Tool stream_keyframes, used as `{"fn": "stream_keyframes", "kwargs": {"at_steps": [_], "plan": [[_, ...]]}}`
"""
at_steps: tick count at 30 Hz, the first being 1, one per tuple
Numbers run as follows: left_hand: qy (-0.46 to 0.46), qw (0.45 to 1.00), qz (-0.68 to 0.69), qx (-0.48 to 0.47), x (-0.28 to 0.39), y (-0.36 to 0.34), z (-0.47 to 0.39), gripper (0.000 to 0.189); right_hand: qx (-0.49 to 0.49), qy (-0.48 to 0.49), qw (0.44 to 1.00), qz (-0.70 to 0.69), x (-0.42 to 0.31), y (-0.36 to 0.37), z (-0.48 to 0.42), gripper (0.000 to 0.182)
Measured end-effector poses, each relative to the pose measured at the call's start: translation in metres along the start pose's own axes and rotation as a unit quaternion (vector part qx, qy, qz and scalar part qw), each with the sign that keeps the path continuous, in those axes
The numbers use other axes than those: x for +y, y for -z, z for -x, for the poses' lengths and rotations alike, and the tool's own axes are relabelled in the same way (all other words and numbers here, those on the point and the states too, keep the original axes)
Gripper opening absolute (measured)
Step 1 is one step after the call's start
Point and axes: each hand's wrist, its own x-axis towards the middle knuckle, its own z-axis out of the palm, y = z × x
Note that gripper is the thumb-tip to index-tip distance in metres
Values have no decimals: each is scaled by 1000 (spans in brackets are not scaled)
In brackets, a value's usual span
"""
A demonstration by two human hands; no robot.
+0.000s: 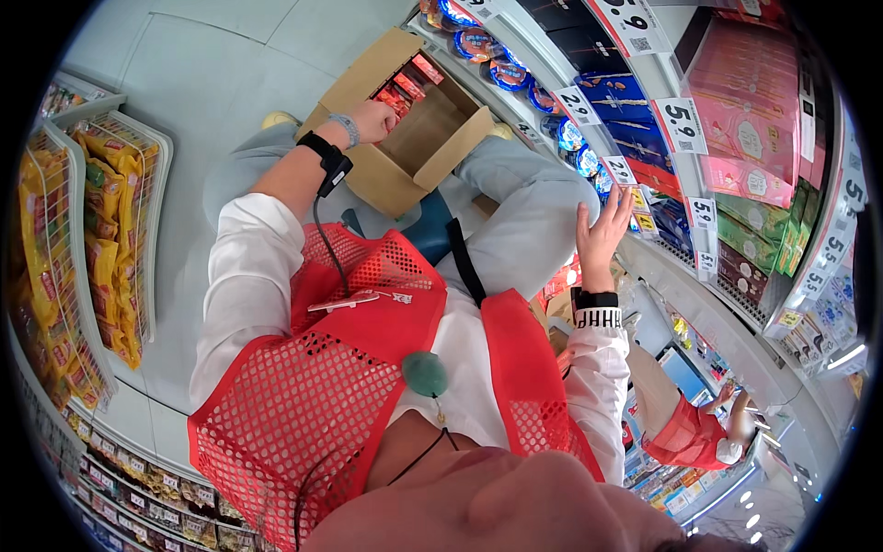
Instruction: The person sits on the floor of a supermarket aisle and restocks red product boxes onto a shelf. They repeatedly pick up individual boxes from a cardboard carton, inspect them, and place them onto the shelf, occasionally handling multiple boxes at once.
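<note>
An open cardboard box (376, 176) is between my bent knees, its flaps folded outward. Several small red packets (408, 86) stand along its far left inner wall, and brown cardboard shows across the rest of the inside. My left hand (372, 123) reaches over the box's left edge, fingers curled onto a red packet at the near end of the row. The fingertips are hidden. To the right, my right hand (606, 224) is held up with fingers spread and nothing in it. Its fingertips overlap the shelf-edge price tags (641, 210); contact is unclear.
Tiered shelves (690, 165) on the right carry blue-lidded cups (509, 74) and pink boxes (748, 103). Wire baskets (148, 241) of yellow bags stand left. A dark blue seat (429, 238) shows between my legs. Behind on the right is another person (686, 435) in a red vest.
</note>
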Motion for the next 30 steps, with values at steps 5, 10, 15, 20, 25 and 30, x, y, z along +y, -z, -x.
{"fn": "stream_keyframes", "kwargs": {"at_steps": [5,10,15,20,25,30], "plan": [[12,986,-163,36,-9,-32,-40,33,-62,-82,991,-81,28,-57,31,53],[62,912,-402,-55,-33,-57,-59,59,-56,-83,988,-117,28,-60,25,52],[38,844,-525,-99,-49,-55,-69,65,-62,-78,987,-127,27,-57,25,52],[25,827,-561,-14,-58,-45,-80,61,-60,-75,986,-137,26,-56,22,51],[-23,867,-498,13,-53,-36,-95,67,-59,-84,985,-136,27,-58,23,52],[-7,899,-434,-53,-55,-37,-103,71,-59,-73,989,-117,27,-56,22,49]]}}
